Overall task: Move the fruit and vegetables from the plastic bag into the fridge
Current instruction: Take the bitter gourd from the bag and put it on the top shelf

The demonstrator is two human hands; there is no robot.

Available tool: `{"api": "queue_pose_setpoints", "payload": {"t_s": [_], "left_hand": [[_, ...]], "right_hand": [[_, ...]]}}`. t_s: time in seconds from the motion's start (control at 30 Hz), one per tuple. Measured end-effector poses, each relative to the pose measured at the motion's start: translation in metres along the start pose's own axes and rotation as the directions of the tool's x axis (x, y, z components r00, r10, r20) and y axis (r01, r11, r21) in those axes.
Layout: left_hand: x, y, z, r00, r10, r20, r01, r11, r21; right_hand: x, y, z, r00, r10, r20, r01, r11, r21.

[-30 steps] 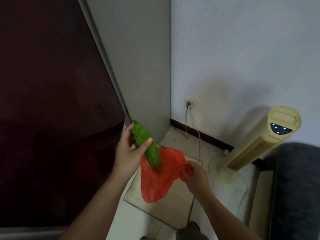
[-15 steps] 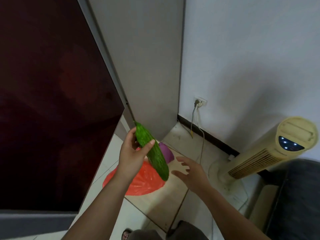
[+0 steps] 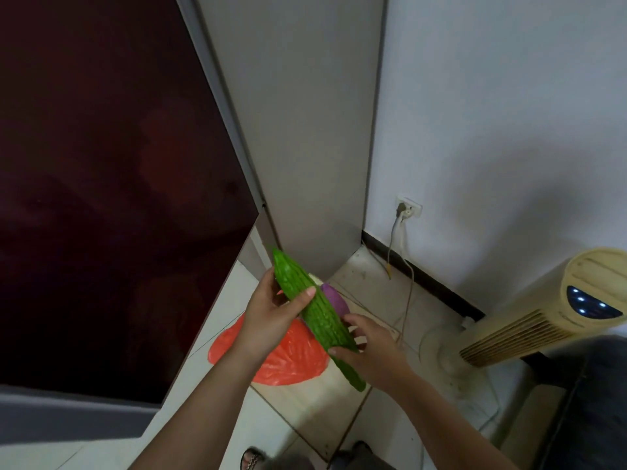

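Observation:
A long green bitter gourd [image 3: 319, 317] is held slanted in front of me. My left hand [image 3: 271, 317] grips its upper half, thumb across it. Lower down, my right hand [image 3: 369, 347] has its fingers around the gourd. Below them the red plastic bag [image 3: 288, 357] lies flat on the floor tiles. A purple eggplant [image 3: 334, 298] lies on the floor behind the gourd, partly hidden by it. The fridge's dark red door [image 3: 112, 184] fills the left side and is closed.
The fridge's grey side [image 3: 298, 130] stands next to the white wall. A wall socket [image 3: 409, 209] with a hanging cable is at the back. A beige tower fan [image 3: 543, 310] stands right, a dark sofa edge [image 3: 590, 412] behind it.
My right hand let go of the red bag, which dropped flat to the floor, and then closed on the gourd's lower half. My left hand kept holding the gourd.

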State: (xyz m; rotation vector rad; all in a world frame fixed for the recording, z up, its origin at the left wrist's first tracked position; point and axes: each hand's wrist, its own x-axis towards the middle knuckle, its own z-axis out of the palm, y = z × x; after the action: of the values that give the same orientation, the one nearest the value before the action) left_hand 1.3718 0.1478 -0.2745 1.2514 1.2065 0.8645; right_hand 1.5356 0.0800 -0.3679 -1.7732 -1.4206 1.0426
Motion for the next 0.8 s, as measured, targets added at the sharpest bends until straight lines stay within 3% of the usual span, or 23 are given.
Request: {"api": "queue_pose_setpoints", "payload": {"t_s": [0.23,0.47,0.8], "left_hand": [[-0.045,-0.020,-0.036,0.996,-0.082,-0.025,0.083,0.994,0.068],[-0.093,-0.027,-0.086,0.997,-0.065,-0.043,0.068,0.996,0.053],[-0.195,-0.036,-0.204,0.999,0.029,-0.037,-0.026,0.998,0.062]], "right_hand": [[-0.016,0.006,0.017,0.992,-0.083,0.094,0.084,0.996,0.001],[-0.045,-0.026,0.042,0.976,-0.178,0.124,0.184,0.982,-0.042],[-0.139,-0.101,0.161,0.983,-0.159,0.089,0.160,0.987,-0.007]]}}
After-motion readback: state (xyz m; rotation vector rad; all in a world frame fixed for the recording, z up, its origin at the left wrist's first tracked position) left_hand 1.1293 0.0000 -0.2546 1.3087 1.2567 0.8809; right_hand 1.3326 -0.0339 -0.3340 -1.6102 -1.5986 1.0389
